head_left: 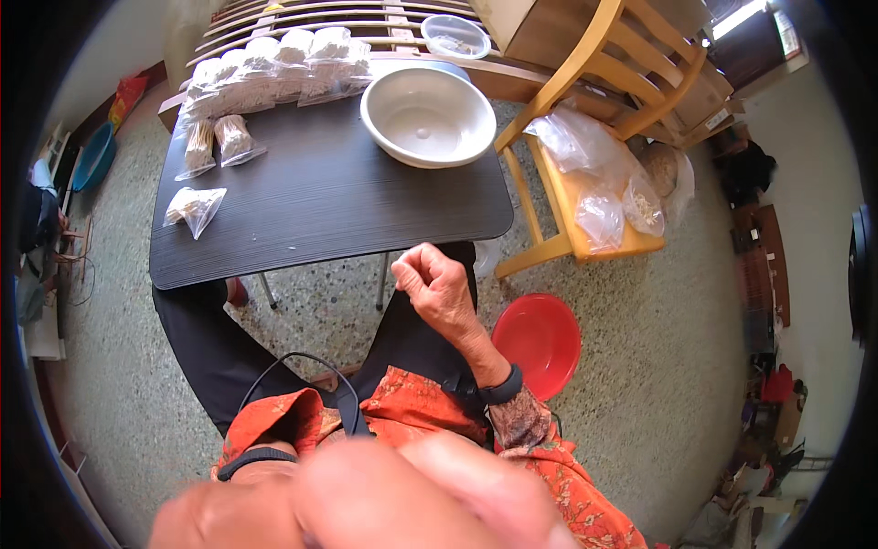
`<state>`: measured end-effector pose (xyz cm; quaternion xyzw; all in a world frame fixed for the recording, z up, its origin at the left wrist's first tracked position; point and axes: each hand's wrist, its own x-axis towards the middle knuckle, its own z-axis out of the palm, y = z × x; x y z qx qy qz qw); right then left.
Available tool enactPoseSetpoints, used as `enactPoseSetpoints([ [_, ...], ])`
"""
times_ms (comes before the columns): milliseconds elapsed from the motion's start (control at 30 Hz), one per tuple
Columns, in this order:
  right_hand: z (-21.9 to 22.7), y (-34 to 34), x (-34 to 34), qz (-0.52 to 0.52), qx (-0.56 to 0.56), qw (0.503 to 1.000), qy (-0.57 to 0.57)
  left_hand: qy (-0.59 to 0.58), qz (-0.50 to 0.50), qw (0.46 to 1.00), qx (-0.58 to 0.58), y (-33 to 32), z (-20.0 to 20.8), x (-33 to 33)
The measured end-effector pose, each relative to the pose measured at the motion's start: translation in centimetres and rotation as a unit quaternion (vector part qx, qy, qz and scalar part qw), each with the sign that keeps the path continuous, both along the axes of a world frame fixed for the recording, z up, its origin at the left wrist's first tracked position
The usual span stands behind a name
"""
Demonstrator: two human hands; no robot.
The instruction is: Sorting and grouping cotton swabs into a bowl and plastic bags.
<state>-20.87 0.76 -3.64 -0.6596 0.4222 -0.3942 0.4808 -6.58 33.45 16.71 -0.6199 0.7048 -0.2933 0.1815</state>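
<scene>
The right hand [437, 285], curled shut on nothing visible, hangs below the dark bench's [320, 210] near edge; the left hand [366, 499] is too blurred to tell. The white round bowl [427, 114] sits at the far right corner.

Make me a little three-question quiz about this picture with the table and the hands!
1. True or false: the white bowl sits on the dark table.
2. What colour is the round basin on the floor beside the right hand?
A) blue B) red C) green
3. Fill in: the clear plastic bags on the right lie on the seat of a yellow wooden ____.

Key: 1 true. 2 B. 3 chair.

Bonus note: the right hand is closed in a loose fist with nothing visible in it; the left hand is a blur close to the camera, so what it does cannot be told.
</scene>
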Motion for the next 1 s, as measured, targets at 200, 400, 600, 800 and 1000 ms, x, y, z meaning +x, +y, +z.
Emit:
enactPoseSetpoints([
  [200, -0.1, 0.3, -1.9, -0.016, 0.076, 0.997, 0.000, -0.154, 0.100, 0.982, 0.051, -13.2, 3.3, -4.0],
  [400, 0.2, 0.3, -1.9, -0.008, 0.078, 0.997, 0.006, -0.265, 0.215, 0.935, 0.095, -16.9, 3.2, -2.3],
  [600, 0.3, -0.9, -1.7, -0.022, 0.088, 0.995, -0.049, -0.355, 0.294, 0.879, 0.122, -17.9, 2.3, -1.5],
  [800, 1.6, -3.8, -2.3, -0.081, 0.094, 0.989, -0.083, -0.420, 0.332, 0.833, 0.140, -12.9, -1.7, 0.5],
  [1000, 2.1, -7.9, -2.9, -0.168, 0.151, 0.957, -0.182, -0.518, 0.384, 0.749, 0.151, -22.4, -0.3, -0.5],
])
